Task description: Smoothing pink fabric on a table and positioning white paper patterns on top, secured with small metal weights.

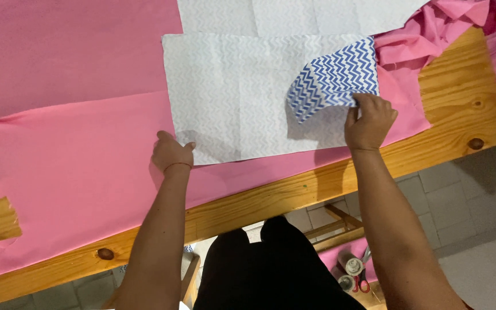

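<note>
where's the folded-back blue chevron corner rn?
In the head view, right of centre: the blue chevron corner is lifted off the white fabric piece, pinched by the right hand, above the pink fabric on the wooden table.

No packages, labels, signs or screens apparently.

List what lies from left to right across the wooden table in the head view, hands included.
Pink fabric → left hand pressing the near left corner of the pale chevron cloth → pale chevron cloth → its folded-over blue chevron corner → right hand pinching that corner → bare wooden table.
</note>
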